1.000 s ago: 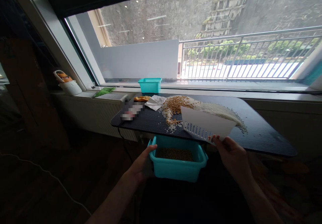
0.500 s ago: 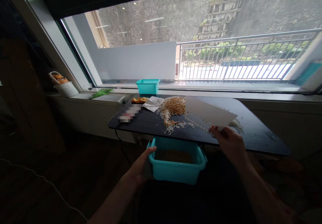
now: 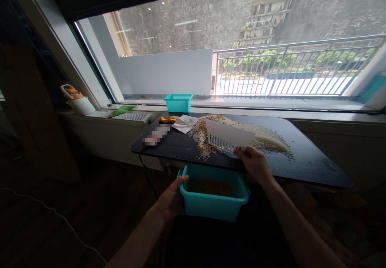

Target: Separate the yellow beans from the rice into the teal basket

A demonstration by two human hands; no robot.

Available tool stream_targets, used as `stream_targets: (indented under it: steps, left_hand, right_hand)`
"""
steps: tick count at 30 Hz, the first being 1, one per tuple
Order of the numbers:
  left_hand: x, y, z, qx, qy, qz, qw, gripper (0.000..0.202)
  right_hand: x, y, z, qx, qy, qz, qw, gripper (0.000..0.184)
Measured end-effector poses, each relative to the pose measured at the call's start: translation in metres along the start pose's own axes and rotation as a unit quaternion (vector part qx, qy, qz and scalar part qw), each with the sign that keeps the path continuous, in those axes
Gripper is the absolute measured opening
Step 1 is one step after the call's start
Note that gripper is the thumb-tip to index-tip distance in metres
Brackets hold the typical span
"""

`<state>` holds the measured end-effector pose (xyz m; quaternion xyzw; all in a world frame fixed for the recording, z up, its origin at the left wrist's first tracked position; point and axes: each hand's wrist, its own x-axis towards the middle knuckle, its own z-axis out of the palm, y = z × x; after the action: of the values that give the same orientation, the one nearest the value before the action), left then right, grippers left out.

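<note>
My left hand (image 3: 172, 197) grips the left rim of a teal plastic tub (image 3: 214, 204) held just below the front edge of the black table (image 3: 313, 164); the tub has brown beans in its bottom. My right hand (image 3: 254, 163) is closed on a white slotted scoop (image 3: 229, 136), which rests on the tabletop with its slots facing me. The scoop sits in a heap of yellow-brown beans (image 3: 201, 128) mixed with white rice (image 3: 268, 139). Loose grains lie by the table's front edge above the tub.
A second teal tub (image 3: 178, 103) stands on the window sill behind the table. A white packet (image 3: 184, 123), an orange item (image 3: 168, 119) and a blurred object (image 3: 157, 134) lie at the table's left. A white pot (image 3: 81, 105) and radiator grille (image 3: 132, 117) sit left. A cable (image 3: 54, 213) crosses the floor.
My right hand has carried the scoop from the right part of the spill leftward onto the bean heap, uncovering the rice. My left hand keeps the tub in the same place.
</note>
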<state>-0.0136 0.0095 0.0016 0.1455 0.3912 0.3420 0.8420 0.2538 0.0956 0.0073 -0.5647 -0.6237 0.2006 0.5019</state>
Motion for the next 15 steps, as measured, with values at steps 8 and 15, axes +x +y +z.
stream_targets:
  steps: [8, 15]
  left_hand:
    - [0.001, 0.0, -0.002, 0.007, 0.009, 0.0, 1.0, 0.058]
    - [0.001, -0.001, -0.002, -0.003, 0.003, 0.003, 1.0, 0.056]
  right_hand:
    - [-0.005, -0.015, 0.003, -0.051, -0.023, -0.007, 0.998, 0.03]
    - [-0.01, -0.023, -0.002, -0.056, -0.04, -0.019, 0.997, 0.033]
